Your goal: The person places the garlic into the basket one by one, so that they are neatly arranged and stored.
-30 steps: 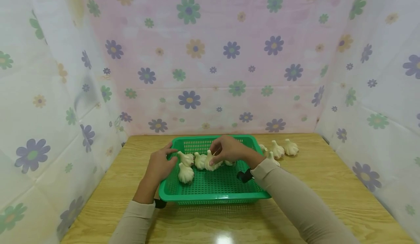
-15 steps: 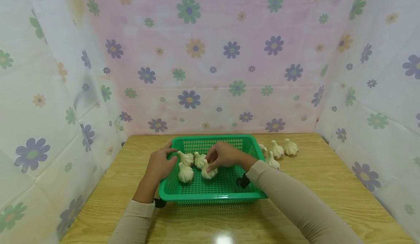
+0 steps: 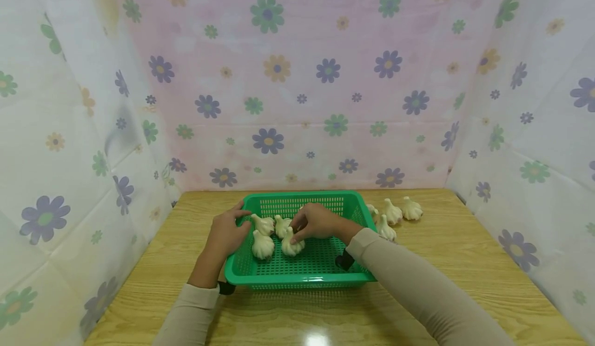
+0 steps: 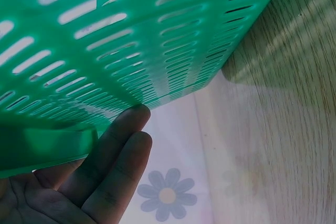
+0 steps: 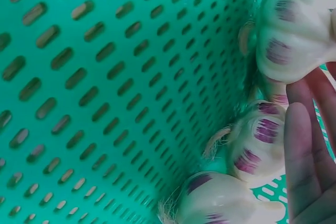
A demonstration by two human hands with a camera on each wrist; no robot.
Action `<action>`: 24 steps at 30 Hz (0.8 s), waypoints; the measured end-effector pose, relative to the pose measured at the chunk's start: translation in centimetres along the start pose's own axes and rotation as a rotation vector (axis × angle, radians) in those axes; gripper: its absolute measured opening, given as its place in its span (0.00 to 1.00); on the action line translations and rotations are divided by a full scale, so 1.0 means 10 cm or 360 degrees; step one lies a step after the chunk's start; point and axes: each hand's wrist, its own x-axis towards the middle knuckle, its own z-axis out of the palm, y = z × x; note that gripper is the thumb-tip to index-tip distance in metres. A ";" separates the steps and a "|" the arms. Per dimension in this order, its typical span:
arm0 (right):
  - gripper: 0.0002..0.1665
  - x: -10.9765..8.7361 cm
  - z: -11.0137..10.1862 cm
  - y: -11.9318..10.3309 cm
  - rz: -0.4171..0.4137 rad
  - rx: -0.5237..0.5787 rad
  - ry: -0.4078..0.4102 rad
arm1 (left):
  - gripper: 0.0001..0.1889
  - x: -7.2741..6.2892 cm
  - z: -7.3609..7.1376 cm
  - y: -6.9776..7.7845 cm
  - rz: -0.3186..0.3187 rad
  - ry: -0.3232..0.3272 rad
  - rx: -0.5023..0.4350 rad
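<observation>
My right hand (image 3: 318,221) pinches a garlic bulb (image 3: 292,245) low inside the green plastic basket (image 3: 311,279). In the right wrist view, the garlic bulb (image 5: 294,30) is by my fingers (image 5: 302,156). Several other bulbs sit to its left and behind it in the basket, including a front-left bulb (image 3: 263,246), a back-left bulb (image 3: 263,225) and a bulb (image 3: 282,225) partly behind my fingers. My left hand (image 3: 228,232) holds the basket's left rim; in the left wrist view, two fingers (image 4: 118,169) lie along the outer wall (image 4: 173,30).
Several more garlic bulbs (image 3: 393,212) stand on the wooden table (image 3: 446,263), right of the basket. Flower-printed cloth (image 3: 297,103) encloses the back and both sides. Dark wrist-worn devices (image 3: 345,259) show at both cuffs.
My right hand has carried the pinched garlic bulb left and toward me, to the right of the front-left bulb. My left hand has stayed at the rim.
</observation>
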 end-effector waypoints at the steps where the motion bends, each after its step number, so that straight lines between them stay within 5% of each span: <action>1: 0.16 0.01 0.00 0.01 -0.0005 -0.0008 0.0001 | 0.21 -0.01 0.00 0.00 -0.0002 0.0000 -0.0002; 12: 0.07 0.03 0.03 0.04 -0.0163 -0.0159 0.0011 | 0.21 -0.01 -0.01 0.01 -0.0018 -0.0010 -0.0002; 24: 0.09 0.02 0.07 0.01 -0.0109 -0.0202 0.0021 | 0.21 -0.02 -0.01 0.02 -0.0019 -0.0012 0.0000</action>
